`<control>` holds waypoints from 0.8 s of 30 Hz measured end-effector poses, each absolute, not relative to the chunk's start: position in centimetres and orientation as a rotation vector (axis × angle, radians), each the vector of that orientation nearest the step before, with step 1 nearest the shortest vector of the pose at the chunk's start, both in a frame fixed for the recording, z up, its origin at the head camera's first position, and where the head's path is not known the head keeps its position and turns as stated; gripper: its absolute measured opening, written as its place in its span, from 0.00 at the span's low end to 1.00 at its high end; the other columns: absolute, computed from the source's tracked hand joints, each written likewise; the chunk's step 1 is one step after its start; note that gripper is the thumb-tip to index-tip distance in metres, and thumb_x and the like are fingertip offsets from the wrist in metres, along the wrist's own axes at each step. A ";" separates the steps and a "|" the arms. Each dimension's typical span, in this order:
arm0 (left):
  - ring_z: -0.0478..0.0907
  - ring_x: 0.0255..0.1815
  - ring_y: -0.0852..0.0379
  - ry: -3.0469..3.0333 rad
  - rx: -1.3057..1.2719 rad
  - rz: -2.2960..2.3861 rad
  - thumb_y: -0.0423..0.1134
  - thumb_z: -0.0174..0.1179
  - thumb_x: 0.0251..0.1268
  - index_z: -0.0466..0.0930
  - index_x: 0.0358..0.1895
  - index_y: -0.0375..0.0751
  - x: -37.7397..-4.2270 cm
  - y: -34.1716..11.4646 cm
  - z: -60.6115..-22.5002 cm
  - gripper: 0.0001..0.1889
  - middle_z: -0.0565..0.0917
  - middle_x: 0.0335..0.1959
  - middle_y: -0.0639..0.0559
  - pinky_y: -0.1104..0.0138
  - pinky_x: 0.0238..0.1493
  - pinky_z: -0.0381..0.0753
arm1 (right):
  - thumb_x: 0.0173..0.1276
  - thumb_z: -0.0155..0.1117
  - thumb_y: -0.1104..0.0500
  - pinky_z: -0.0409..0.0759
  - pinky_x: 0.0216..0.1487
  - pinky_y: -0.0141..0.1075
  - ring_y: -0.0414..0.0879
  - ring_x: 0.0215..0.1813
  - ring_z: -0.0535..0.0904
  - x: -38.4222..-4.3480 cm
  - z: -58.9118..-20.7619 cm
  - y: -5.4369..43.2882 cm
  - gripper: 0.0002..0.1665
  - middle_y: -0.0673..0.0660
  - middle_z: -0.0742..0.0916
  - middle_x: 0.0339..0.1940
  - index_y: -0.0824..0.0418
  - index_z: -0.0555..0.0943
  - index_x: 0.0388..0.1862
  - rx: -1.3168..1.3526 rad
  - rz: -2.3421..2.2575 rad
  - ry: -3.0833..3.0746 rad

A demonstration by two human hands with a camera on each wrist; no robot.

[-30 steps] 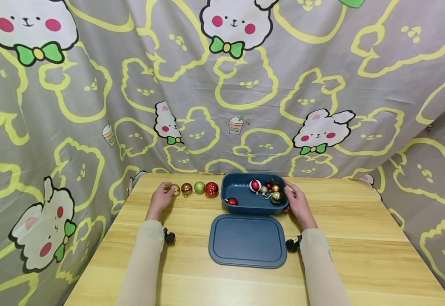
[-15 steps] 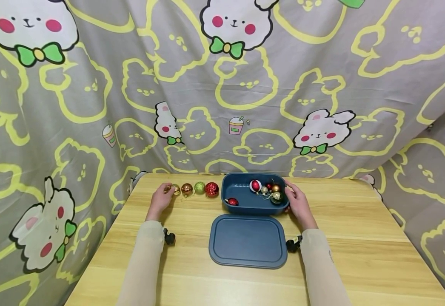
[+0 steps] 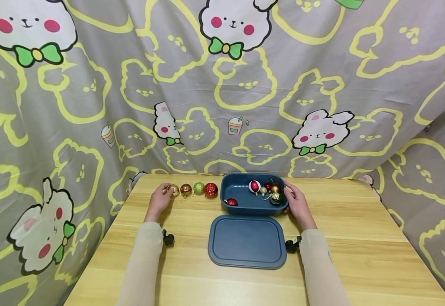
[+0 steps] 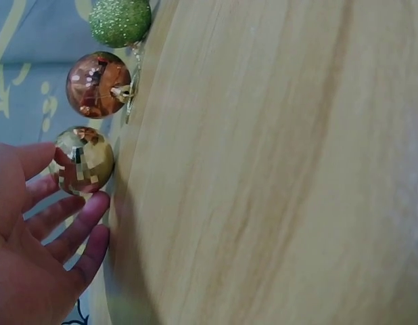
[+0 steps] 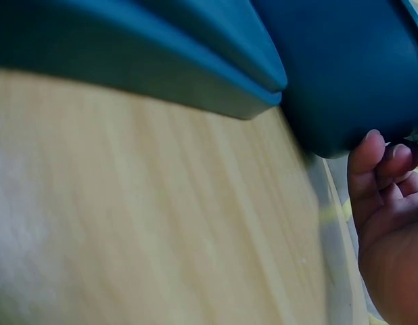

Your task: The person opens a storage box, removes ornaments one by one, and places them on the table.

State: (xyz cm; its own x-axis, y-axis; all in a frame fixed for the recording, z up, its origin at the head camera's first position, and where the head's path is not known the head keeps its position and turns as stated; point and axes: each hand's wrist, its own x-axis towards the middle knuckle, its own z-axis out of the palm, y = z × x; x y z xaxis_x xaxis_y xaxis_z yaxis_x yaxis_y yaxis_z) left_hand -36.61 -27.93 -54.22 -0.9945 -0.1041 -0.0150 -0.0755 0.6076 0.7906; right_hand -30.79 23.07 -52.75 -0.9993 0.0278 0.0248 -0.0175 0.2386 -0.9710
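Note:
My left hand point(image 3: 159, 199) is at the left end of a row of baubles. Its thumb and index finger hold a shiny gold bauble point(image 4: 84, 161) that has mirror-like facets; the other fingers are bent below it. To its right lie a copper bauble point(image 3: 186, 189), a glittery green bauble point(image 3: 198, 188) and a red sequined bauble point(image 3: 211, 190). My right hand point(image 3: 298, 205) grips the right end of a dark blue box point(image 3: 241, 210), thumb and fingers against its outer wall. Inside the box are a red bauble point(image 3: 232, 202), a red-and-white bauble point(image 3: 254, 186) and several small gold and red ones.
A blue lid point(image 3: 247, 242) lies flat on the wooden table point(image 3: 192, 280), just in front of the box. Behind the table's far edge hangs a grey patterned curtain point(image 3: 192, 157). Small black devices sit at both wrists.
A little more of the gold bauble shows past my left fingers. My right hand and the box stay where they were; the whole head view shifts very slightly.

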 end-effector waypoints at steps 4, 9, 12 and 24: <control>0.66 0.76 0.31 -2.777 0.144 -1.356 0.46 0.49 0.84 0.65 0.77 0.35 -36.6 -28.0 -54.4 0.27 0.67 0.76 0.32 0.43 0.76 0.66 | 0.86 0.48 0.55 0.85 0.27 0.44 0.54 0.20 0.79 -31.0 -52.9 23.2 0.31 0.81 0.84 0.46 0.64 0.63 0.81 -0.017 1.920 -2.439; 0.67 0.75 0.30 -2.779 0.127 -1.327 0.45 0.49 0.84 0.66 0.76 0.34 -36.7 -27.9 -54.6 0.26 0.69 0.75 0.31 0.43 0.76 0.67 | 0.86 0.48 0.53 0.84 0.25 0.43 0.50 0.18 0.78 -32.0 -54.4 23.7 0.31 0.79 0.85 0.47 0.62 0.63 0.82 -0.034 1.914 -2.422; 0.67 0.74 0.30 -2.778 0.127 -1.317 0.43 0.49 0.84 0.65 0.76 0.33 -36.7 -27.9 -54.6 0.26 0.68 0.75 0.31 0.43 0.75 0.67 | 0.86 0.48 0.49 0.84 0.24 0.39 0.45 0.18 0.77 -32.7 -55.8 23.9 0.32 0.76 0.85 0.47 0.57 0.63 0.83 -0.047 1.896 -2.424; 0.66 0.75 0.30 -2.793 0.166 -1.340 0.45 0.48 0.85 0.60 0.79 0.34 -36.3 -27.8 -54.3 0.28 0.68 0.74 0.30 0.42 0.75 0.66 | 0.85 0.48 0.43 0.83 0.25 0.38 0.44 0.19 0.76 -33.0 -56.6 24.0 0.33 0.77 0.85 0.54 0.52 0.63 0.83 -0.043 1.875 -2.434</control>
